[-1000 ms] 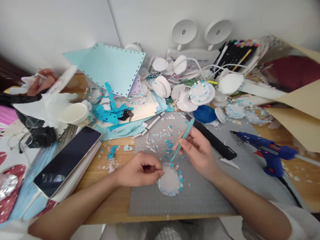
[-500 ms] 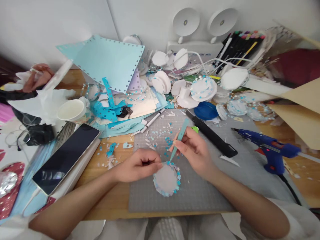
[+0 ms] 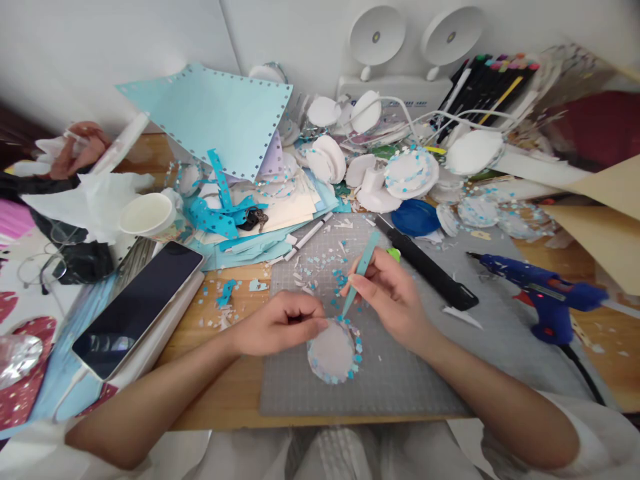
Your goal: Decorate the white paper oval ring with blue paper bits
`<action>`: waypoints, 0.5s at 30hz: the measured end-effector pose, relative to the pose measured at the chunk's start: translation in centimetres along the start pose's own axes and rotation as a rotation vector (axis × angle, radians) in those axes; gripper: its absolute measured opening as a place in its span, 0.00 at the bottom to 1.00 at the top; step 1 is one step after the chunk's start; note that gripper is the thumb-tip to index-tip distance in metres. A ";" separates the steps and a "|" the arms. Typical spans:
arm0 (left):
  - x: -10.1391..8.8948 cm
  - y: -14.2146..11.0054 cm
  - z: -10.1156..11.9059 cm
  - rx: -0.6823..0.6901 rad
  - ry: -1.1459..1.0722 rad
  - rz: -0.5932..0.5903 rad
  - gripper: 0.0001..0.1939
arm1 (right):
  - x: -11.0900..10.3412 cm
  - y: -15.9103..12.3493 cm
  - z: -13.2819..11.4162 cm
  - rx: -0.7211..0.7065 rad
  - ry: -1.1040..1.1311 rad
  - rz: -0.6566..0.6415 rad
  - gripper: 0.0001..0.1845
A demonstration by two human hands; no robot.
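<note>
Evidently, the white disc (image 3: 331, 353) sits lower centre of frame. Your right hand (image 3: 395, 300) grips the tweezers (image 3: 367, 257), tip at its upper rim; left hand (image 3: 280, 323) beside, grip unclear. Steady the disc lightly; use small tip movements.

Even, moderately bright, cool light; source not visible. Pale wall (image 3: 300, 40) greyish, darker toward far corners. Soft shading on underside of left hand (image 3: 280, 323). Faint reflections near lower end of dark phone screen (image 3: 140, 300); bright glints on shiny object (image 3: 20, 360) at left edge. Small red glow on glue gun (image 3: 545, 293). Wide-angle stretch and smearing toward both sides. Fine detail soft; tiny confetti (image 3: 320, 263) slightly blurred.
</note>
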State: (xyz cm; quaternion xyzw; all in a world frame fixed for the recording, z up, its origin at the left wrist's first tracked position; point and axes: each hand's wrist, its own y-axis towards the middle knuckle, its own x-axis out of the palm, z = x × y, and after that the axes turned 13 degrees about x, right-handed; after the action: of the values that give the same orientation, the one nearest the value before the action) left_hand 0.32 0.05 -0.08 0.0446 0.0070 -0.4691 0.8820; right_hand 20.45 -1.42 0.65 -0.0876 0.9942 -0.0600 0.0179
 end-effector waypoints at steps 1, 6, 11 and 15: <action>0.0 0.0 0.0 0.000 -0.003 -0.001 0.16 | 0.0 0.0 0.0 -0.001 0.004 0.001 0.09; 0.0 0.0 0.0 0.005 0.000 0.001 0.16 | -0.1 0.1 0.2 0.009 0.022 -0.010 0.09; 0.1 0.0 0.0 0.005 0.023 0.006 0.17 | -0.1 0.1 0.5 0.018 0.077 -0.026 0.07; 0.0 0.0 0.1 0.012 0.034 0.004 0.16 | -0.2 0.2 1.0 0.033 0.132 -0.041 0.06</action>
State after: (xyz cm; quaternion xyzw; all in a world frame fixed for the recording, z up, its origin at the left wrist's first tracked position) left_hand 0.36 0.04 0.04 0.0580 0.0192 -0.4667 0.8823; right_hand 20.65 -1.31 -0.35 -0.1034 0.9901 -0.0824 -0.0476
